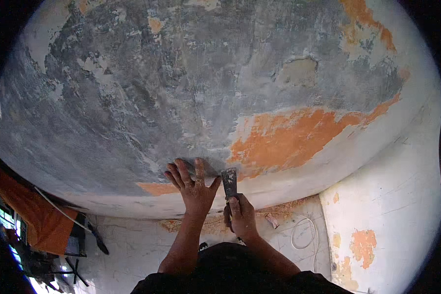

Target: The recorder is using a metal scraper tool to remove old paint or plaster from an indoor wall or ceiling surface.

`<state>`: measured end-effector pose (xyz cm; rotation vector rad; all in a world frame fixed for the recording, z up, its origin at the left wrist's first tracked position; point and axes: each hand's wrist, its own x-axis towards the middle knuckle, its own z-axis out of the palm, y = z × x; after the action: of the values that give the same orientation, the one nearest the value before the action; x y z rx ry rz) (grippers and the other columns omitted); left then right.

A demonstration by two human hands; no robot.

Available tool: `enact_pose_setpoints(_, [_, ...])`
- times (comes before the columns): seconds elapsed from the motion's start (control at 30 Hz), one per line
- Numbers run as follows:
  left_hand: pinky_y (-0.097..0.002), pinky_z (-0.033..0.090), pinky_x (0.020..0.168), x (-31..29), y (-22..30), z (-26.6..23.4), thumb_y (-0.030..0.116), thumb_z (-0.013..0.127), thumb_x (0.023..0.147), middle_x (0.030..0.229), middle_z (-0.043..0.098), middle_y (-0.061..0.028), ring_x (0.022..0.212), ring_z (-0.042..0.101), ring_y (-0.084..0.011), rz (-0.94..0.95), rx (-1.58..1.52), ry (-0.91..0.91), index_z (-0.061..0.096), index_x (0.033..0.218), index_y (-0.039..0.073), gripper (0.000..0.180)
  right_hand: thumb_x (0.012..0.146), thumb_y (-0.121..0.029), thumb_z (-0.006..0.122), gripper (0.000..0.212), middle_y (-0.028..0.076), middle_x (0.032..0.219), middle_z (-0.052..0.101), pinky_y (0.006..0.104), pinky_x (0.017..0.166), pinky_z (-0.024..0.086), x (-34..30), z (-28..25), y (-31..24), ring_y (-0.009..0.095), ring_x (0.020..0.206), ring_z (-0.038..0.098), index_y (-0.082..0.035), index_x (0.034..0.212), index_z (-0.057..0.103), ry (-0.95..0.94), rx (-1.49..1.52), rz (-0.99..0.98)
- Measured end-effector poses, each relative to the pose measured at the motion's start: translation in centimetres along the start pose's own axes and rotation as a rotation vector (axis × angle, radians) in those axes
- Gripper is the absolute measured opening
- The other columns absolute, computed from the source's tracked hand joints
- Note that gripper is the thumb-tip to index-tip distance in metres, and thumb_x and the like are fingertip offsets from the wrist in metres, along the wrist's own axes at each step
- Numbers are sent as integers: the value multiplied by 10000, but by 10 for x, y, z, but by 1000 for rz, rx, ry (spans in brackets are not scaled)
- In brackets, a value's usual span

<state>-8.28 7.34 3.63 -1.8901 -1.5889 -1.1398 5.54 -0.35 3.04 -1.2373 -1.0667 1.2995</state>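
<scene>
My right hand (242,215) is wrapped round the handle of a scraper (229,182), its flat dark blade pointing up against the wall. To its left, my left hand (196,188) lies with fingers spread on the wall, thumb close to the blade. The wall (191,98) is mostly bare grey, with ragged remains of white coating. A patch of orange paint (284,139) lies just right of and above the blade. A smaller orange strip (157,188) shows beside my left fingers.
On the floor, paint flakes (299,202) lie along the wall's foot, near a coiled white cable (304,235). At the left are an orange cloth (44,210) and a dark stand (74,272). A white side wall (387,215) closes the right.
</scene>
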Motion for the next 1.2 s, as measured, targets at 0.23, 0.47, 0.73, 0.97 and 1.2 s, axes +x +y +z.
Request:
enact_pose_setpoints(0.23, [-713,100,1053,0,0,-1,489,776,703,1525,28,-270,1375,33,-546,5,-29,18,228,1486,211,996,1000,-285,457,272,17,615,511,260,452,413,1,-1,1,92,488,489,-21,966,516,-10,71,-27])
enact_pose_setpoints(0.47, [-714,105,1051,4,0,3,466,799,680,1526,23,-267,1376,29,-545,17,-47,23,237,1485,209,1014,1012,-285,420,277,36,624,506,271,410,392,10,-5,24,101,451,470,-17,992,489,11,-9,-97])
enact_pose_setpoints(0.73, [-722,97,1047,0,-1,7,485,795,677,1528,5,-265,1380,6,-540,33,-35,27,226,1491,225,1027,1009,-308,427,298,46,619,515,275,408,387,10,-2,15,113,438,460,-18,999,494,16,-65,-90])
enact_pose_setpoints(0.97, [-726,110,1041,-2,-2,9,488,784,693,1526,14,-268,1379,9,-541,35,-40,25,248,1481,215,992,996,-301,462,284,18,616,507,278,449,415,10,-1,19,99,474,478,-28,940,513,52,4,-29])
enact_pose_setpoints(1.2, [-726,111,1039,-4,-5,3,509,757,723,1519,34,-283,1373,22,-553,32,-16,30,236,1485,214,969,1009,-313,422,299,40,597,492,275,412,386,3,9,-4,112,441,461,-25,959,487,40,117,-55])
